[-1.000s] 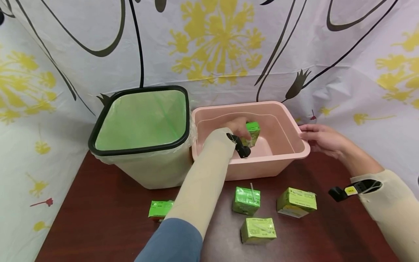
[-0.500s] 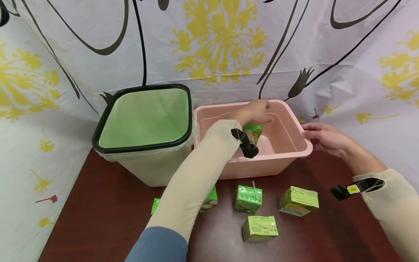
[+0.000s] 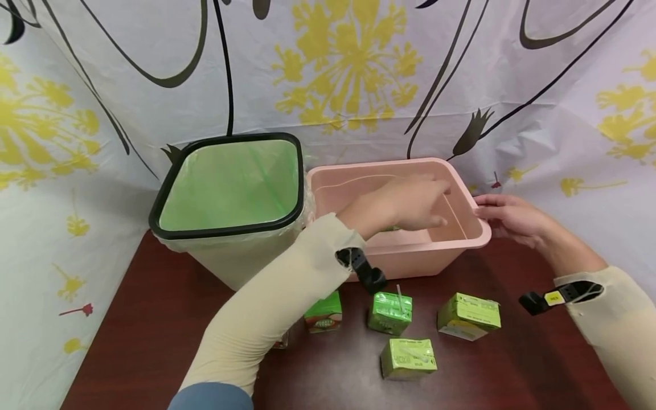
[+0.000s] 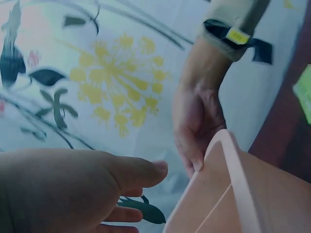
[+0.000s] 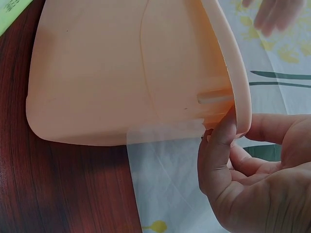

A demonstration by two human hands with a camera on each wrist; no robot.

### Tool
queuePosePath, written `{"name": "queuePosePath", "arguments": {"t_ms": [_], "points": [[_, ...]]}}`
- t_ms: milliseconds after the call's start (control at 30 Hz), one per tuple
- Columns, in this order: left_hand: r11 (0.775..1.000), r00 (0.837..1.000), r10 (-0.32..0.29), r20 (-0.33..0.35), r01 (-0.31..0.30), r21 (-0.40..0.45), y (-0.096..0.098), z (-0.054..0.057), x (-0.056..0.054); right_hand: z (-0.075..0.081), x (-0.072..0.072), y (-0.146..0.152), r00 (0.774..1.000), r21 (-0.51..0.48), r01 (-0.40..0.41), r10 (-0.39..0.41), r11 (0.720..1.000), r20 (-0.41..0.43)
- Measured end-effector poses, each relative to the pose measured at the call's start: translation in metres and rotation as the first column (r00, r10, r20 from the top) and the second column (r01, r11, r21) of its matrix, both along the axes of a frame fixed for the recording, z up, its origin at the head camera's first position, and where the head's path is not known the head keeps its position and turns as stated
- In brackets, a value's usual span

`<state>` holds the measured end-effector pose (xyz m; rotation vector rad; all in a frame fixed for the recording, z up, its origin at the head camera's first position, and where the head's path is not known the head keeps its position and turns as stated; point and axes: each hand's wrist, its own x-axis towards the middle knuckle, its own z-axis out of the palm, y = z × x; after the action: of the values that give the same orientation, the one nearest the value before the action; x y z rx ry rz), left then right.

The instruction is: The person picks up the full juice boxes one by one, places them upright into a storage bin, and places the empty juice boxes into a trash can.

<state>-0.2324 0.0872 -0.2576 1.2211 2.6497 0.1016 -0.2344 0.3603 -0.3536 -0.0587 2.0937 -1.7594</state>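
My left hand (image 3: 417,202) hovers over the pink plastic tub (image 3: 410,263), its fingers loosely extended and holding nothing. In the left wrist view that hand's thumb (image 4: 141,172) points toward the tub. A green drink carton (image 3: 393,228) lies inside the tub, almost wholly hidden behind my left hand. At the tub's right end, my right hand (image 3: 512,219) grips the rim. The right wrist view shows its thumb and fingers (image 5: 218,150) on either side of the tub's edge (image 5: 238,82).
Left of the tub stands a bin (image 3: 225,233) with a black rim and a plastic liner. Several green cartons sit on the dark red table (image 3: 128,341), among them a carton with a straw (image 3: 390,313) and a larger carton (image 3: 468,316). A patterned cloth (image 3: 359,68) hangs behind.
My left hand has let go of the green carton inside the tub, risen and moved right above it. My right hand has stayed on the rim.
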Motion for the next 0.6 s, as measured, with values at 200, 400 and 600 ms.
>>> {"name": "queuePosePath", "arguments": {"t_ms": [200, 400, 600], "points": [[0.997, 0.997, -0.061, -0.057, 0.064, 0.042, -0.027, -0.001, 0.023, -0.002, 0.001, 0.000, 1.000, -0.002, 0.005, -0.005, 1.000, 0.003], [0.987, 0.992, -0.112, -0.062, 0.119, 0.110, -0.061, -0.003, 0.044, -0.004, 0.001, 0.002, 1.000, -0.026, 0.012, -0.012, 1.000, 0.008], [0.957, 0.987, -0.163, 0.001, 0.158, 0.244, -0.103, -0.018, 0.071, -0.005, 0.000, 0.002, 1.000, -0.057, 0.013, -0.013, 0.998, 0.012]]}}
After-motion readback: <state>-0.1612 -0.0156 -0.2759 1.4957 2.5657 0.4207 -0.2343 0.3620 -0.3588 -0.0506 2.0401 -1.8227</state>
